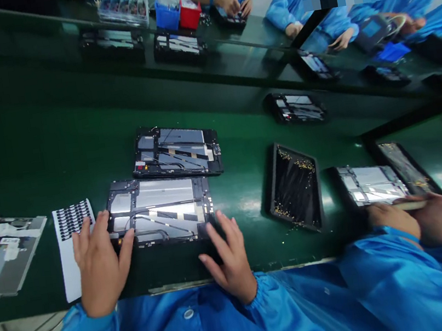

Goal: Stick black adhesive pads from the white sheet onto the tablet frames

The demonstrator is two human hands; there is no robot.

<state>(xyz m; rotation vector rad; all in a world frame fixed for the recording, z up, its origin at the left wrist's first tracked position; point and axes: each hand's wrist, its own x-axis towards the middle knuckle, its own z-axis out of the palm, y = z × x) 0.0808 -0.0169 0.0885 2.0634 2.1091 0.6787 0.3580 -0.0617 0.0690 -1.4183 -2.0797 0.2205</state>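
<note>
Green surface (244, 184), opened device (162, 191) near its front edge.
Left hand (101, 266) is at the device's left end, right hand (230, 258) at its near right corner; fingers (218, 242) of both are spread apart.

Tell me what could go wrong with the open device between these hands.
Thin dark cables lie exposed across the nearer open device, so the left hand or right hand might snag one.
A second open device sits right behind it; pushing the nearer one away could knock them together.
The left hand overlaps the white sheet and might drag it.
</note>
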